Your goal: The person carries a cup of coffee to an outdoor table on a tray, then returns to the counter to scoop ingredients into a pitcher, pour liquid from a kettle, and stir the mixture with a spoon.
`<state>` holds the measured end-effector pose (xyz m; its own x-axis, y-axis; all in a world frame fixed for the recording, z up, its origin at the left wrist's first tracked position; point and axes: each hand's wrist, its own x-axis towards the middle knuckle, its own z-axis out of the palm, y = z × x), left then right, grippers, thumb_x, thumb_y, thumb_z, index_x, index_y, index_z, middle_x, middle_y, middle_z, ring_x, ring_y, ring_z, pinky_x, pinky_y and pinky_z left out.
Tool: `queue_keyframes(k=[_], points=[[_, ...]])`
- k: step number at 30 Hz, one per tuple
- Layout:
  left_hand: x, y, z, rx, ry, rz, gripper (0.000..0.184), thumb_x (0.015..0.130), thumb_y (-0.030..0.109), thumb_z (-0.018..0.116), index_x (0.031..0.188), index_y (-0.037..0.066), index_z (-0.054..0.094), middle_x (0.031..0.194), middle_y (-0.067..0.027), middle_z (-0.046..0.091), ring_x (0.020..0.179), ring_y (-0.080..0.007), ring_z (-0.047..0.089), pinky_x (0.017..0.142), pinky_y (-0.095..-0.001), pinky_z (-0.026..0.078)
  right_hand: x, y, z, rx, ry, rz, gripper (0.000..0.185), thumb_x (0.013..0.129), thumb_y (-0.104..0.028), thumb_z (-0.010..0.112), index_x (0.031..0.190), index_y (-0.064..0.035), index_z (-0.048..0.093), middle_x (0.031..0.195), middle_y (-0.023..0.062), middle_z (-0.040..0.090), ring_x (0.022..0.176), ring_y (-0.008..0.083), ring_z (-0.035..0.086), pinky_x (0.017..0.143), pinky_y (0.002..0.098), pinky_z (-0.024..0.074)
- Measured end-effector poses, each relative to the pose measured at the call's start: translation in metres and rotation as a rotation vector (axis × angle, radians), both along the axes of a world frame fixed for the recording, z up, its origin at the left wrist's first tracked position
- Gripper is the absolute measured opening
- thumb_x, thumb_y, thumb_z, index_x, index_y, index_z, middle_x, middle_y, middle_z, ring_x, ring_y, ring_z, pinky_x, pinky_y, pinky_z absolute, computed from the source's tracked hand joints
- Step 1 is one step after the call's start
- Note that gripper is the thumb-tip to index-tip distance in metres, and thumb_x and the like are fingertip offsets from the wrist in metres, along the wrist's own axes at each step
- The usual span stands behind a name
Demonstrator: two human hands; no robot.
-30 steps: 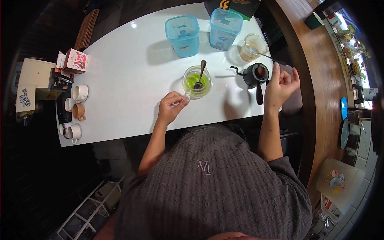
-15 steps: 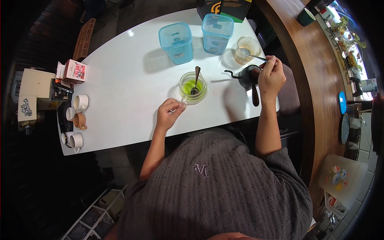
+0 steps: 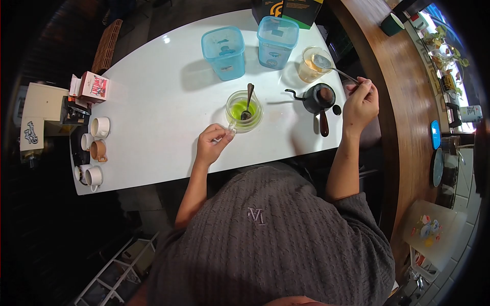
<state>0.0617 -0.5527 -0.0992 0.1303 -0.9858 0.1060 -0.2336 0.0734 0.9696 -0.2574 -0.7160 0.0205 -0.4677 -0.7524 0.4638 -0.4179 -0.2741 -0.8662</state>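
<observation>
My left hand (image 3: 211, 143) pinches the handle of a glass cup (image 3: 258, 121) that holds green liquid. A spoon (image 3: 249, 99) leans inside that cup. In my right hand (image 3: 360, 108) is the handle of a second spoon (image 3: 322, 61), its bowl over the rim of a clear container (image 3: 308, 72) with brownish contents. Between the two hands stands a dark gooseneck kettle (image 3: 316, 100) with a brown handle, and a small black round piece (image 3: 337, 110) lies beside it.
Two blue plastic containers (image 3: 224, 58) (image 3: 276, 46) stand at the back of the white table (image 3: 153, 112). Several cups (image 3: 100, 127) and a red-and-white box (image 3: 94, 87) are at the left. A wooden counter (image 3: 408, 137) runs along the right.
My right hand has moved right, and its spoon has come up out of the clear container to its rim. My left hand still holds the cup handle.
</observation>
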Motion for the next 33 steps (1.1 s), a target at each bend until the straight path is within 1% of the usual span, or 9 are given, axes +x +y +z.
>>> queue_keyframes(k=[4, 11, 14, 21, 23, 28, 30, 31, 33], points=[[0.001, 0.0, -0.003, 0.007, 0.002, 0.004, 0.01, 0.083, 0.009, 0.075, 0.088, 0.001, 0.072, 0.079, -0.0021, 0.061, 0.073, -0.0095, 0.055, 0.066, -0.0227, 0.044, -0.002, 0.01, 0.017, -0.079, -0.125, 0.104, 0.029, 0.103, -0.022, 0.048, 0.096, 0.0031, 0.062, 0.068, 0.0038, 0.064, 0.059, 0.0057, 0.053, 0.057, 0.0193, 0.0413], [0.001, 0.0, -0.004, 0.011, -0.019, 0.005, 0.011, 0.082, 0.011, 0.076, 0.089, 0.003, 0.073, 0.081, -0.0025, 0.063, 0.073, -0.0102, 0.057, 0.065, -0.023, 0.046, 0.004, 0.04, 0.029, -0.075, -0.247, 0.309, 0.031, 0.104, -0.02, 0.044, 0.096, 0.0048, 0.061, 0.067, 0.005, 0.062, 0.06, 0.0073, 0.054, 0.057, 0.0197, 0.0411], [-0.001, -0.001, -0.002, -0.029, -0.002, -0.02, 0.011, 0.085, 0.01, 0.073, 0.089, 0.0, 0.071, 0.08, -0.0002, 0.056, 0.073, -0.0076, 0.052, 0.064, -0.021, 0.043, 0.01, 0.052, 0.021, -0.033, -0.292, 0.379, 0.031, 0.104, -0.019, 0.043, 0.097, 0.0053, 0.061, 0.068, 0.0057, 0.06, 0.06, 0.0076, 0.053, 0.056, 0.02, 0.0409], [0.001, 0.0, -0.003, -0.006, -0.027, -0.019, 0.013, 0.085, 0.011, 0.073, 0.092, 0.0, 0.072, 0.082, -0.0008, 0.057, 0.074, -0.0082, 0.053, 0.066, -0.0211, 0.044, 0.027, 0.079, -0.003, 0.107, -0.437, 0.504, 0.03, 0.104, -0.021, 0.043, 0.103, 0.004, 0.059, 0.071, 0.006, 0.059, 0.065, 0.0086, 0.055, 0.058, 0.0207, 0.0404], [0.0, -0.001, -0.004, -0.01, 0.0, 0.011, 0.011, 0.081, 0.011, 0.077, 0.089, 0.004, 0.074, 0.079, -0.0012, 0.062, 0.071, -0.0094, 0.055, 0.063, -0.0229, 0.045, 0.027, 0.082, -0.014, 0.055, -0.419, 0.541, 0.029, 0.104, -0.02, 0.042, 0.103, 0.0043, 0.058, 0.074, 0.0079, 0.06, 0.065, 0.0101, 0.057, 0.057, 0.0225, 0.042], [0.0, -0.001, -0.003, -0.023, -0.015, 0.011, 0.011, 0.081, 0.011, 0.077, 0.089, 0.004, 0.074, 0.078, -0.0008, 0.061, 0.069, -0.009, 0.055, 0.062, -0.0225, 0.045, 0.03, 0.094, -0.021, -0.033, -0.279, 0.584, 0.029, 0.104, -0.016, 0.04, 0.102, 0.0062, 0.058, 0.075, 0.0101, 0.062, 0.065, 0.0132, 0.057, 0.06, 0.0244, 0.045], [0.001, -0.001, -0.003, -0.018, -0.01, 0.015, 0.011, 0.081, 0.011, 0.077, 0.089, 0.004, 0.074, 0.078, -0.0007, 0.061, 0.069, -0.0089, 0.055, 0.062, -0.0225, 0.045, 0.027, 0.096, -0.021, -0.142, 0.034, 0.695, 0.03, 0.104, -0.016, 0.04, 0.099, 0.0067, 0.059, 0.071, 0.0113, 0.063, 0.064, 0.0154, 0.058, 0.061, 0.026, 0.0464], [0.002, 0.0, -0.003, -0.01, -0.023, -0.011, 0.012, 0.083, 0.01, 0.075, 0.09, 0.002, 0.073, 0.081, -0.001, 0.06, 0.071, -0.0087, 0.054, 0.064, -0.0218, 0.044, 0.027, 0.095, -0.02, -0.139, 0.034, 0.698, 0.03, 0.104, -0.016, 0.04, 0.099, 0.0067, 0.059, 0.071, 0.0113, 0.063, 0.064, 0.0154, 0.058, 0.061, 0.026, 0.0464], [0.003, 0.0, -0.003, -0.003, -0.036, -0.034, 0.013, 0.084, 0.01, 0.073, 0.092, 0.0, 0.072, 0.083, -0.0012, 0.058, 0.074, -0.0085, 0.054, 0.066, -0.0211, 0.044, 0.028, 0.09, -0.018, -0.334, 0.169, 0.756, 0.031, 0.104, -0.017, 0.041, 0.096, 0.0064, 0.059, 0.069, 0.0119, 0.063, 0.062, 0.0175, 0.058, 0.061, 0.0278, 0.0471]])
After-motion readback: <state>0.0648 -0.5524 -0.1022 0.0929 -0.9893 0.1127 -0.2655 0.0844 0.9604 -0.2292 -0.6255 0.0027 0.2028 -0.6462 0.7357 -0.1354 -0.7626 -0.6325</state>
